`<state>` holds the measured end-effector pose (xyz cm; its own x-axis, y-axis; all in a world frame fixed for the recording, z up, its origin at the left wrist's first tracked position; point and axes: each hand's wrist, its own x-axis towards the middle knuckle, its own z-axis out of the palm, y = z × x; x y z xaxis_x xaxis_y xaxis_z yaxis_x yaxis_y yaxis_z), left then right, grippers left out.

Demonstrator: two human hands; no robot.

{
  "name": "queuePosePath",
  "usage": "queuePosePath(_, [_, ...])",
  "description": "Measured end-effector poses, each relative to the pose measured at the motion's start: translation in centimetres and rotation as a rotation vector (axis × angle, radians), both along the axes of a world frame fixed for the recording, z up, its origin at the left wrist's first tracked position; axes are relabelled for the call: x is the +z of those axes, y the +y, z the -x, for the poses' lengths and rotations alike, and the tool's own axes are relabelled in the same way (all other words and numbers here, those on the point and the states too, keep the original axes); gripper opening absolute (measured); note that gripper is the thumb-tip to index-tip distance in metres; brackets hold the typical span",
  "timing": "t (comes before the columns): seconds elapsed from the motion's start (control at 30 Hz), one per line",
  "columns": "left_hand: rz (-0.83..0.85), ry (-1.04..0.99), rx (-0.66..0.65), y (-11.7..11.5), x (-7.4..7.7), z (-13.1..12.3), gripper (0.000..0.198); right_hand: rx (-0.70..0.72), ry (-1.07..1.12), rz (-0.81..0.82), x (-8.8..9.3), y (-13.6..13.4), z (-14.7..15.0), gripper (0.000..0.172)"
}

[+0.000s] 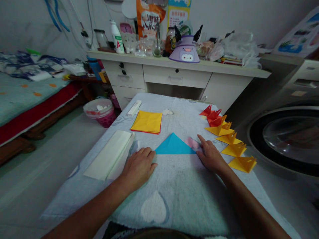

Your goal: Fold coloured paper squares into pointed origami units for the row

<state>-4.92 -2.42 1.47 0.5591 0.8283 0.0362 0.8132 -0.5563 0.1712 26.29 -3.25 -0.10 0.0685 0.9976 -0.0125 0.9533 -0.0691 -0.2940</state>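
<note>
A sheet of blue origami paper [175, 146], folded into a triangle, lies flat on the cloth-covered table with its peak pointing away from me. My left hand [140, 165] rests at its left corner, palm down, thumb apart from the fingers. At the right corner is my right hand [211, 155], its index finger stretched forward and its thumb touching or close to the paper's tip. Neither hand grips the paper. Beyond the triangle, to the left, sits a stack of yellow and red square paper [147, 121].
Folded yellow pieces [234, 150] and red pieces [213, 116] line the table's right side. A folded pale paper [109, 156] lies left of my left hand, and a small white box [134, 108] is farther back. A cluttered cabinet [171, 74] stands behind, a washing machine [286, 132] at right.
</note>
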Motion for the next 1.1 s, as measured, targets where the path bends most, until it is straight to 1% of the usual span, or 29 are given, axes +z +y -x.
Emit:
queuePosePath(0.07, [0.022, -0.023, 0.016, 0.5, 0.1, -0.1, 0.031, 0.008, 0.02, 0.014, 0.2, 0.2, -0.3, 0.069])
queuePosePath(0.2, [0.007, -0.077, 0.034, 1.7, 0.1, -1.2, 0.056, 0.071, 0.002, 0.018, 0.7, 0.6, 0.2, 0.052])
queuePosePath(0.27, [0.014, -0.1, 0.036, 2.5, -0.1, -2.0, 0.062, 0.117, 0.0, -0.024, 0.8, 0.8, 1.1, 0.047])
queuePosePath(0.37, [0.063, -0.14, 0.035, 3.5, -0.5, -2.9, 0.063, 0.142, 0.049, -0.103, 0.4, 0.8, 2.7, 0.046])
queuePosePath(0.5, [0.047, -0.26, 0.055, 4.3, -1.5, -3.6, 0.065, 0.123, 0.11, -0.182, -0.5, 0.6, 3.8, 0.051])
queuePosePath(0.63, [0.038, -0.354, 0.066, 4.2, -2.2, -3.8, 0.057, 0.127, 0.161, -0.22, -0.9, 0.3, 3.9, 0.053])
queuePosePath(0.77, [0.02, -0.403, 0.049, 4.0, -2.5, -3.7, 0.048, 0.142, 0.209, -0.243, -0.7, 0.1, 4.0, 0.053])
queuePosePath(0.83, [0.017, -0.431, 0.043, 4.0, -2.6, -3.7, 0.047, 0.15, 0.233, -0.264, -0.7, 0.0, 4.0, 0.053])
queuePosePath(0.9, [0.02, -0.466, 0.05, 4.0, -2.8, -3.5, 0.052, 0.155, 0.253, -0.278, -0.6, 0.0, 4.0, 0.053])
queuePosePath(1.0, [0.03, -0.514, 0.062, 4.0, -3.0, -3.4, 0.066, 0.148, 0.261, -0.287, -0.7, 0.0, 3.9, 0.054])
queuePosePath(1.1, [0.052, -0.537, 0.054, 4.1, -3.2, -3.4, 0.07, 0.155, 0.27, -0.288, -0.9, 0.0, 3.9, 0.056])
